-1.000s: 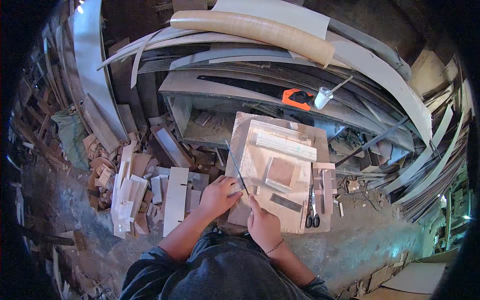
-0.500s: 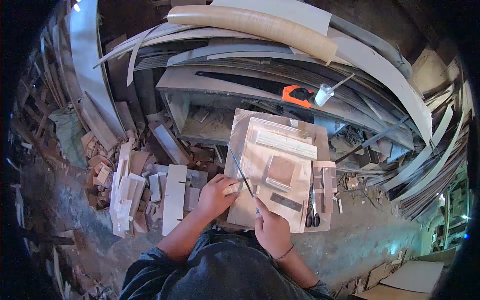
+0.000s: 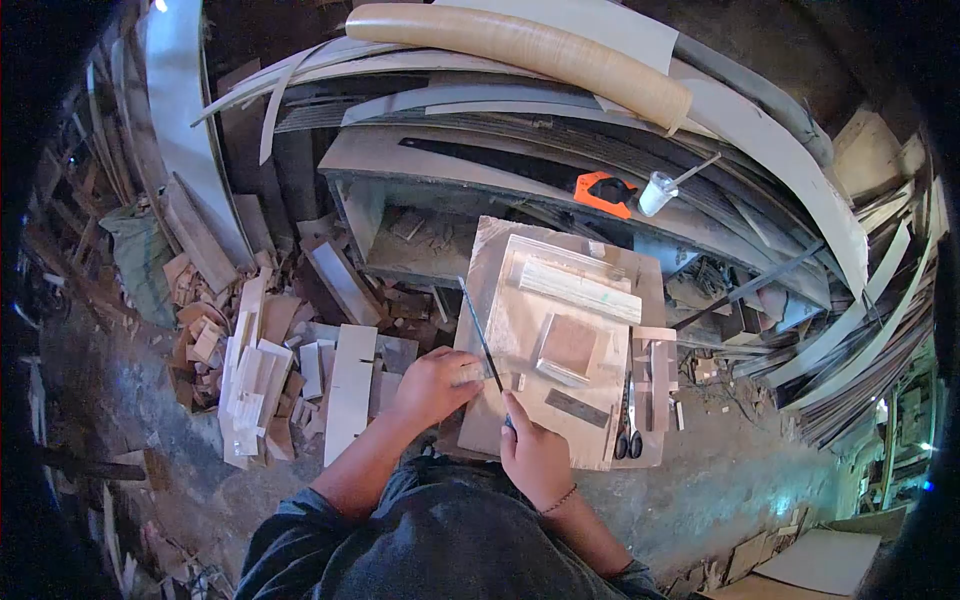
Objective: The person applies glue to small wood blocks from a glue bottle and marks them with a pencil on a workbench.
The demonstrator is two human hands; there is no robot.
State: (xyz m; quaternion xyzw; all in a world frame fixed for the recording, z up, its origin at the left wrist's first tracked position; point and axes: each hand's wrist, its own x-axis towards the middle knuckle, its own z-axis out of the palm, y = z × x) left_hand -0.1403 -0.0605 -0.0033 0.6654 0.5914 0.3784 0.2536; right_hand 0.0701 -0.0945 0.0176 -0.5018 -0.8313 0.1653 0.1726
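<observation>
My left hand [image 3: 437, 385] is closed on a small wooden piece [image 3: 468, 373] at the left edge of the wooden work board [image 3: 480, 425]. In my right hand [image 3: 535, 460] is the handle of a long thin dark tool [image 3: 483, 338], perhaps a file or narrow saw. Its blade points up and to the left, crossing beside the small piece. A tiny wood block [image 3: 518, 381] lies just right of the blade. Farther right on the board are a square wooden block [image 3: 569, 348], a flat dark strip [image 3: 576, 408] and scissors [image 3: 629, 430].
Behind the board is a long open cabinet [image 3: 400, 170] bearing an orange-handled saw [image 3: 605, 194] and a white jar [image 3: 656, 194] with a stick. Wood offcuts [image 3: 255, 395] are piled at the left. Curved boards [image 3: 790, 170] arch across the back and right.
The tool and my right hand have shifted slightly left relative to the board. The whole view has also moved a little.
</observation>
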